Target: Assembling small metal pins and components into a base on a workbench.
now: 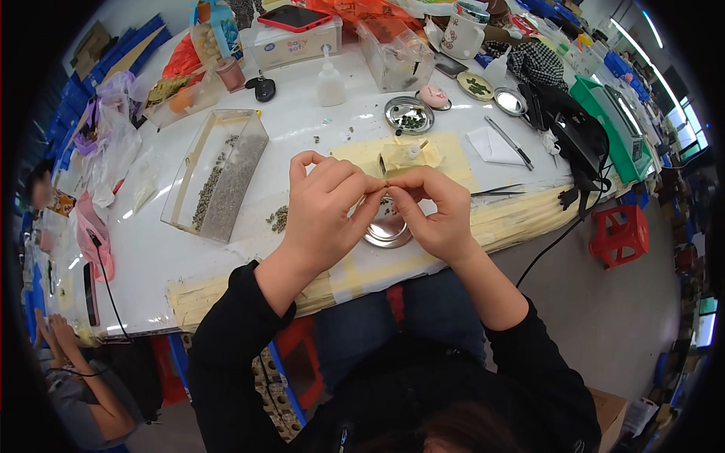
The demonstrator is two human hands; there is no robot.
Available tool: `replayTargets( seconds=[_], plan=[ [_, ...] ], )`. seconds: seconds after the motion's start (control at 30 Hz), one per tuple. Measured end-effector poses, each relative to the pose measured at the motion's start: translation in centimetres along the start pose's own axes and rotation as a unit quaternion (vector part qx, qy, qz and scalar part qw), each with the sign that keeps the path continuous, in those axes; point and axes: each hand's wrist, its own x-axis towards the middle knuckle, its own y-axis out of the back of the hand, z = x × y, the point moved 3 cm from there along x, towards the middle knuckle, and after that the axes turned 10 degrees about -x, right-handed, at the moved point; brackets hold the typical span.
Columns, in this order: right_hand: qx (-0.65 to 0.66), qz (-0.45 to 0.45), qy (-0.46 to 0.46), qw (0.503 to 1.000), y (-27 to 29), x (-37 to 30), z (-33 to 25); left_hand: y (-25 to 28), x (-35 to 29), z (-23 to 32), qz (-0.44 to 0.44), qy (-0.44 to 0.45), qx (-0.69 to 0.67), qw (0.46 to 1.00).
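Note:
My left hand (pixel 325 208) and my right hand (pixel 434 208) meet fingertip to fingertip over a small round metal dish (pixel 387 232). Thumb and forefinger of each are pinched together on a tiny dark piece (pixel 387 185), too small to name. Small bits lie in the dish below, partly hidden by my fingers. Just beyond my hands sits a block wrapped in yellowish tape (pixel 423 155). A small heap of grey-green bits (pixel 278 220) lies on the white table beside my left hand.
A clear box of grey-green bits (pixel 242 170) stands at left. Farther back are a metal dish of dark green pieces (pixel 410 119), a white squeeze bottle (pixel 331 84) and a car key (pixel 263 88). Tweezers (pixel 498 192) and a pen (pixel 510 143) lie right. Another person's hands (pixel 57 332) show far left.

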Motion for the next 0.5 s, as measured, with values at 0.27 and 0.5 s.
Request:
replayTargets(
  seconds=[0.27,0.5],
  plan=[
    [0.132,-0.043,-0.102,0.985,-0.1,-0.3,0.3,0.1,0.1,0.6,0.014,-0.047,0.030,0.998],
    [0.283,-0.201,-0.178,0.921,1.3,-0.2,0.5,0.1,-0.2,1.2,0.007,-0.064,-0.049,0.997]
  ],
)
